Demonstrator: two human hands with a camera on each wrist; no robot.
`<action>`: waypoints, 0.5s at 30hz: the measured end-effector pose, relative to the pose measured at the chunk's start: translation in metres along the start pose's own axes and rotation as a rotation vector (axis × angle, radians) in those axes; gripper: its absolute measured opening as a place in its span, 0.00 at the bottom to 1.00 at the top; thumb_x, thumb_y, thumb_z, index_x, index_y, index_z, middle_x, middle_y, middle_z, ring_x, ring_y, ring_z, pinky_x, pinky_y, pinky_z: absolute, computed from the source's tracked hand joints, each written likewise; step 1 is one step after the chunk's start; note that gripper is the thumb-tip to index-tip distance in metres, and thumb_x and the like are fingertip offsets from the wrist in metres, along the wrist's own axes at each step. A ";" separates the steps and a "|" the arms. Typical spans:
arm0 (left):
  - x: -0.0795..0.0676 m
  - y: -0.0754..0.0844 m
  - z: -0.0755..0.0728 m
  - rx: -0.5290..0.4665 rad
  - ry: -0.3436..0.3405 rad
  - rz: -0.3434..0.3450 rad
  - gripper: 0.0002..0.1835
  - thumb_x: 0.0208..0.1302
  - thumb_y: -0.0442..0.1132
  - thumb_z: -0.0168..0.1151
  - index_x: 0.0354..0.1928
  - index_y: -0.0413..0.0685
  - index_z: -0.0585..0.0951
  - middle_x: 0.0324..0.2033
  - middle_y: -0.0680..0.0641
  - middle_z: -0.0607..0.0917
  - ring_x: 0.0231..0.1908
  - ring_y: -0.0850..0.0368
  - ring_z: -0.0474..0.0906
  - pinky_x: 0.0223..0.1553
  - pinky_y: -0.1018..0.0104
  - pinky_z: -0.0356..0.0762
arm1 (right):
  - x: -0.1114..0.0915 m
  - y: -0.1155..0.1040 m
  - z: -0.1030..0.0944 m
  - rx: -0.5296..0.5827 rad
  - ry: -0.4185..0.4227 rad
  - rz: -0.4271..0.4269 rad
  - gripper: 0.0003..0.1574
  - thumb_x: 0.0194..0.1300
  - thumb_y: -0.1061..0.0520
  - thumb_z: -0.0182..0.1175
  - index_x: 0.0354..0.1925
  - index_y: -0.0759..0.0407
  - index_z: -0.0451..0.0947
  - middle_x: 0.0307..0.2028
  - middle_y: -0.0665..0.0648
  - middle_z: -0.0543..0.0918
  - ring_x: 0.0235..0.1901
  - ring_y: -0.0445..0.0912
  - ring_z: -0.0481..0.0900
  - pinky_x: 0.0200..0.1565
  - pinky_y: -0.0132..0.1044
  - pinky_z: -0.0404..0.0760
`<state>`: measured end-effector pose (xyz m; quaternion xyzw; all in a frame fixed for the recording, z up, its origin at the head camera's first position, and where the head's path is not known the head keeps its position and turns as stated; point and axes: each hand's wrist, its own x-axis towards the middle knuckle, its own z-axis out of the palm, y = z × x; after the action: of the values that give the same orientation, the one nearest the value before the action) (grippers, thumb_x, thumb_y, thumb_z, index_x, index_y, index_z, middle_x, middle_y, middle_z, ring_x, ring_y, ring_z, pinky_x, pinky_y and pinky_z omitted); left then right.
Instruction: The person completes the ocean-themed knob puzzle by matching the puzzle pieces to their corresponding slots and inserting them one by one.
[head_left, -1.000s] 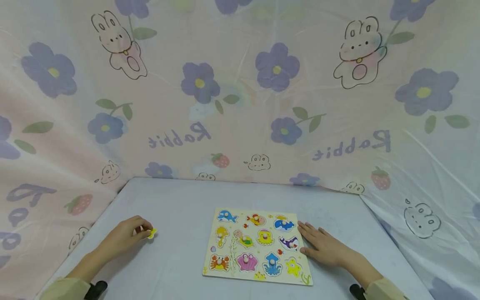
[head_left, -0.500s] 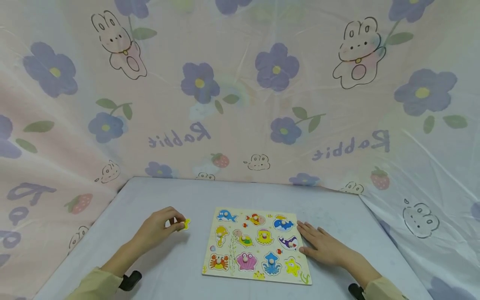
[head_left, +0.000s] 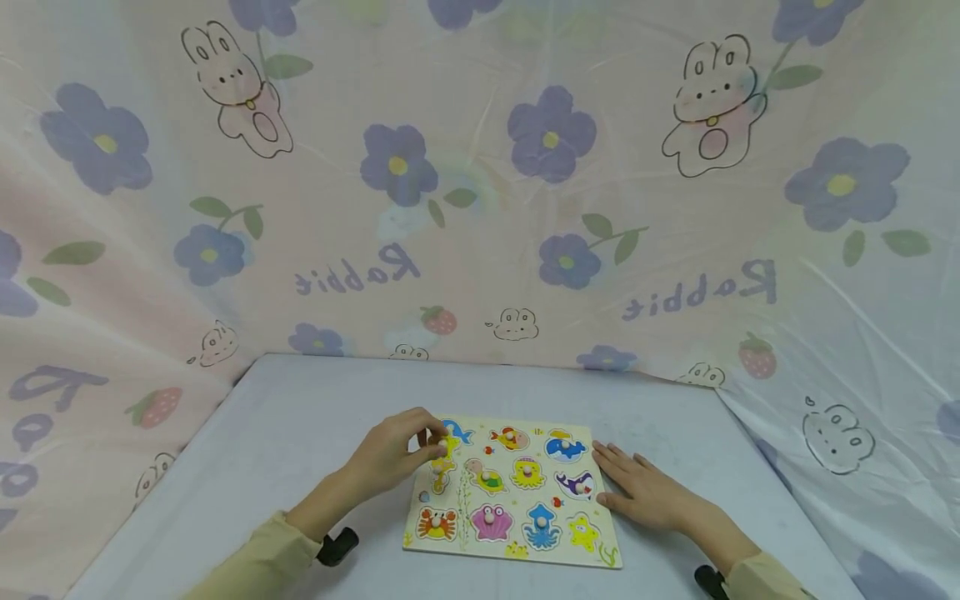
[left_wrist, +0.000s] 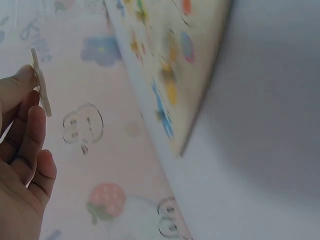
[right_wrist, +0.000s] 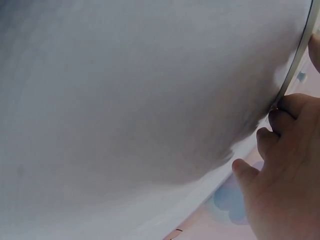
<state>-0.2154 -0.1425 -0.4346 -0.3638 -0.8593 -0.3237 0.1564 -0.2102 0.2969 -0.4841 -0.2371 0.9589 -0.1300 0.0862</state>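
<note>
In the head view my left hand (head_left: 393, 450) pinches a yellow star-shaped puzzle piece (head_left: 450, 442) over the upper left of a wooden knob puzzle board (head_left: 525, 500). The left wrist view shows that thin wooden piece (left_wrist: 41, 85) edge-on between thumb and fingers of the left hand (left_wrist: 22, 150). My right hand (head_left: 648, 492) rests with fingers extended at the board's right edge. In the right wrist view, fingertips of the right hand (right_wrist: 285, 165) touch the board's edge (right_wrist: 295, 62). A yellow star picture (head_left: 583, 532) at the board's lower right shows no knob.
Knobbed sea-animal pieces sit in the board, among them a crab (head_left: 437, 523), a pink shell (head_left: 491, 522) and a blue squid (head_left: 542, 527). The board lies on a white-covered table (head_left: 322, 392). A printed rabbit-and-flower curtain (head_left: 480, 208) hangs behind and at the sides.
My left hand has carried the yellow star piece rightward from the table's left side to over the board's upper left. The right hand has stayed at the board's right edge.
</note>
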 end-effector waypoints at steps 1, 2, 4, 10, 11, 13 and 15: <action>0.004 0.003 0.004 -0.005 0.000 0.024 0.14 0.63 0.37 0.76 0.48 0.51 0.83 0.42 0.57 0.86 0.38 0.66 0.78 0.37 0.71 0.78 | 0.000 0.000 0.000 0.001 -0.001 0.001 0.50 0.76 0.33 0.55 0.80 0.62 0.57 0.80 0.62 0.57 0.78 0.66 0.54 0.72 0.71 0.52; 0.007 0.005 0.009 -0.012 0.002 0.045 0.14 0.63 0.37 0.76 0.48 0.51 0.83 0.42 0.57 0.86 0.38 0.65 0.78 0.37 0.71 0.78 | 0.000 0.000 0.000 0.003 -0.003 0.002 0.50 0.76 0.33 0.54 0.80 0.61 0.57 0.80 0.62 0.57 0.78 0.66 0.54 0.72 0.71 0.51; 0.013 0.011 0.017 -0.023 0.004 0.087 0.14 0.63 0.36 0.75 0.49 0.50 0.83 0.42 0.56 0.86 0.38 0.64 0.79 0.39 0.72 0.79 | 0.000 0.001 0.001 0.003 -0.004 0.004 0.50 0.76 0.33 0.54 0.80 0.61 0.56 0.80 0.62 0.56 0.78 0.66 0.53 0.72 0.71 0.51; 0.029 0.029 0.037 -0.047 -0.014 0.148 0.13 0.65 0.35 0.74 0.48 0.50 0.82 0.42 0.55 0.86 0.38 0.60 0.80 0.42 0.73 0.78 | 0.001 0.005 0.002 -0.013 -0.006 0.004 0.51 0.76 0.32 0.53 0.81 0.60 0.56 0.81 0.61 0.56 0.78 0.64 0.53 0.72 0.70 0.52; 0.031 0.033 0.039 -0.052 -0.021 0.150 0.12 0.66 0.35 0.74 0.48 0.50 0.82 0.42 0.56 0.86 0.39 0.61 0.80 0.42 0.74 0.78 | 0.001 0.005 0.002 -0.014 -0.005 0.003 0.51 0.76 0.32 0.54 0.81 0.60 0.56 0.81 0.61 0.56 0.78 0.64 0.53 0.72 0.70 0.52; 0.034 0.039 0.045 -0.060 -0.037 0.162 0.11 0.66 0.35 0.73 0.47 0.50 0.82 0.42 0.57 0.85 0.39 0.62 0.80 0.42 0.73 0.79 | 0.001 0.006 0.003 -0.013 -0.002 0.000 0.50 0.76 0.33 0.54 0.80 0.61 0.56 0.80 0.61 0.56 0.78 0.65 0.53 0.72 0.70 0.52; 0.038 0.044 0.051 -0.066 -0.054 0.173 0.10 0.66 0.36 0.73 0.46 0.51 0.83 0.41 0.57 0.85 0.39 0.64 0.79 0.41 0.72 0.80 | 0.000 0.006 0.003 -0.013 0.000 0.000 0.50 0.76 0.33 0.54 0.80 0.61 0.56 0.80 0.61 0.57 0.78 0.65 0.54 0.72 0.71 0.52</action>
<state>-0.2108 -0.0651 -0.4341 -0.4502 -0.8174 -0.3274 0.1482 -0.2125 0.3010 -0.4883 -0.2377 0.9597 -0.1239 0.0846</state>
